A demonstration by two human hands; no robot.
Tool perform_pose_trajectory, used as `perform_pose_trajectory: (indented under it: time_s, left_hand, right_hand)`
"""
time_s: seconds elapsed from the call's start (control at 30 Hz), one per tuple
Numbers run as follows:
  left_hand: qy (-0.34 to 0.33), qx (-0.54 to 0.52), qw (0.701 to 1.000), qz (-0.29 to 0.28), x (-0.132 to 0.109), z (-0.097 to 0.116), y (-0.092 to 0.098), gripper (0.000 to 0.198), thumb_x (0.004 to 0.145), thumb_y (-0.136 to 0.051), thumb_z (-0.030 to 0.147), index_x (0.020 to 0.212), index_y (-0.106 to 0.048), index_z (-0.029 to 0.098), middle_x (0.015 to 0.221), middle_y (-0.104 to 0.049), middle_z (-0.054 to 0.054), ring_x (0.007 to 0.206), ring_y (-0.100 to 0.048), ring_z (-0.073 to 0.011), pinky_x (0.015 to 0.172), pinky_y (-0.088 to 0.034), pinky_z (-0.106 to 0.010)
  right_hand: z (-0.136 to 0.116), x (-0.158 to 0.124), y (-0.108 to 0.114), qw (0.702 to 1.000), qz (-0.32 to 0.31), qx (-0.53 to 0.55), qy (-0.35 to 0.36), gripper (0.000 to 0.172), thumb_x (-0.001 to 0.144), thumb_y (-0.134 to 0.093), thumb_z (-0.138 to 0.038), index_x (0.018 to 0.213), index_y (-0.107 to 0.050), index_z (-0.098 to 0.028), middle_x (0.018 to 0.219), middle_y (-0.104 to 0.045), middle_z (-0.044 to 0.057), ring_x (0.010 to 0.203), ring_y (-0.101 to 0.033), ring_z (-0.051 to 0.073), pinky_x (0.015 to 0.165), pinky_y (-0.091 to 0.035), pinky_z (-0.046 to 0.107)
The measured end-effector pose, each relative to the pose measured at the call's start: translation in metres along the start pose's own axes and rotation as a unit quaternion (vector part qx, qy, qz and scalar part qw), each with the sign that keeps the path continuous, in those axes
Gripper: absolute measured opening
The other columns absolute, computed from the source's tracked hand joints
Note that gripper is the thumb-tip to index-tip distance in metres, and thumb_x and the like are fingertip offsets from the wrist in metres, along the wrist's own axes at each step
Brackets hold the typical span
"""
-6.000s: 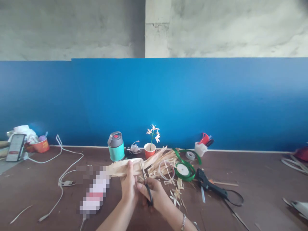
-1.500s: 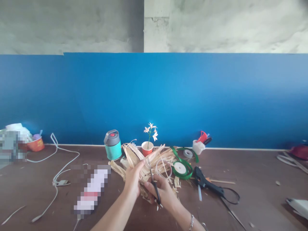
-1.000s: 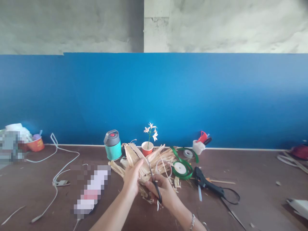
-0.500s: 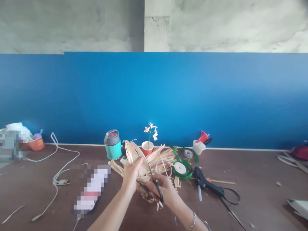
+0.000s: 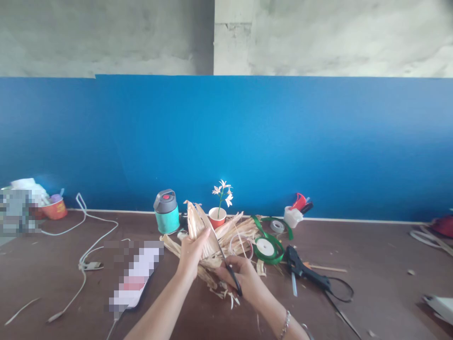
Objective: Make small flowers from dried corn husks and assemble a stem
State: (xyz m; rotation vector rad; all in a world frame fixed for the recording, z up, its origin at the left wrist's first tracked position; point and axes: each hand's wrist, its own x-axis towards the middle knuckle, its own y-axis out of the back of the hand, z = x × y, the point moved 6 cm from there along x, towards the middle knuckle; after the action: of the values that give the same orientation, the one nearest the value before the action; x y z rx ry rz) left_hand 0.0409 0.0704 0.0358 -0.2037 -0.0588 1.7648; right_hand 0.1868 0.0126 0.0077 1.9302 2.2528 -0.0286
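A pale dried husk (image 5: 196, 224) stands upright in my left hand (image 5: 192, 252), its thumb pressed on the front. My right hand (image 5: 244, 278) grips black-handled scissors (image 5: 231, 274), whose blades point up and left along the husk's right edge. More dried husks (image 5: 244, 226) lie in a heap under and behind both hands, with small scraps (image 5: 230, 295) below them. Just behind the heap, an orange-red cup (image 5: 217, 218) holds a green stem with pale flowers (image 5: 224, 191).
A teal and grey flask (image 5: 167, 215) stands left of the husks. Right of them are a green ribbon roll (image 5: 267, 248), a black glue gun (image 5: 307, 271) and a white holder (image 5: 293, 216). White cables (image 5: 85, 245) and a blurred flat object (image 5: 136, 276) lie left.
The scissors' blades have moved up along the husk's edge and look more closed. The husk has shifted slightly right and up, and a strip at its right side has changed position.
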Motion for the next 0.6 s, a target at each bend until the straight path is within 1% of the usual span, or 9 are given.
perform_pose_trajectory:
  time_s: [0.1, 0.23, 0.3, 0.4, 0.47, 0.6]
  left_hand:
    - [-0.007, 0.033, 0.999, -0.02, 0.0, 0.002, -0.002, 0.054, 0.06, -0.073, 0.053, 0.094, -0.072, 0.01, 0.058, -0.066, -0.005, 0.056, -0.062, -0.0217, 0.049, -0.044, -0.028]
    - [-0.027, 0.056, 0.998, -0.03, 0.001, 0.006, -0.002, 0.049, 0.063, -0.072, 0.052, 0.088, -0.073, 0.01, 0.06, -0.068, -0.006, 0.064, -0.064, -0.0226, 0.053, -0.045, -0.027]
    - [-0.029, 0.051, 0.997, -0.046, 0.002, 0.008, -0.003, 0.046, 0.064, -0.072, 0.05, 0.087, -0.073, 0.01, 0.063, -0.07, -0.006, 0.067, -0.065, -0.023, 0.056, -0.046, -0.026]
    - [-0.022, 0.042, 0.997, -0.067, 0.003, 0.009, -0.005, 0.046, 0.064, -0.074, 0.047, 0.091, -0.073, 0.01, 0.07, -0.073, -0.008, 0.074, -0.067, -0.0248, 0.061, -0.049, -0.027]
    - [-0.016, 0.037, 0.997, -0.072, 0.004, 0.008, -0.004, 0.047, 0.063, -0.074, 0.045, 0.094, -0.072, 0.01, 0.075, -0.074, -0.009, 0.079, -0.068, -0.0265, 0.063, -0.05, -0.028]
    - [-0.002, 0.024, 0.997, -0.074, 0.006, 0.006, -0.004, 0.047, 0.063, -0.076, 0.043, 0.096, -0.072, 0.009, 0.083, -0.075, -0.012, 0.085, -0.068, -0.0285, 0.067, -0.052, -0.03]
  right_hand:
    - [0.001, 0.001, 0.001, 1.0, -0.004, -0.001, 0.006, 0.035, 0.064, -0.073, -0.047, 0.067, -0.056, -0.017, 0.037, -0.047, -0.006, 0.032, -0.038, 0.007, 0.032, -0.024, 0.018]
    - [0.001, 0.0, 0.003, 1.0, -0.009, -0.014, 0.0, 0.033, 0.065, -0.072, -0.046, 0.067, -0.057, -0.016, 0.035, -0.047, -0.006, 0.03, -0.036, 0.007, 0.031, -0.022, 0.018]
    - [0.0, -0.001, 0.003, 1.0, -0.015, -0.021, -0.007, 0.032, 0.065, -0.072, -0.045, 0.067, -0.057, -0.016, 0.036, -0.048, -0.006, 0.03, -0.036, 0.007, 0.031, -0.023, 0.018]
    - [-0.004, -0.002, 0.004, 0.999, -0.014, -0.031, -0.019, 0.033, 0.062, -0.074, -0.044, 0.067, -0.058, -0.016, 0.037, -0.049, -0.006, 0.031, -0.037, 0.006, 0.032, -0.025, 0.018]
    - [-0.006, -0.003, 0.005, 0.999, -0.014, -0.036, -0.027, 0.032, 0.063, -0.074, -0.044, 0.067, -0.058, -0.016, 0.037, -0.049, -0.006, 0.031, -0.037, 0.006, 0.032, -0.026, 0.018]
    - [-0.011, -0.005, 0.004, 0.998, -0.025, -0.039, -0.033, 0.03, 0.064, -0.072, -0.042, 0.067, -0.058, -0.016, 0.037, -0.049, -0.006, 0.031, -0.037, 0.006, 0.032, -0.023, 0.017]
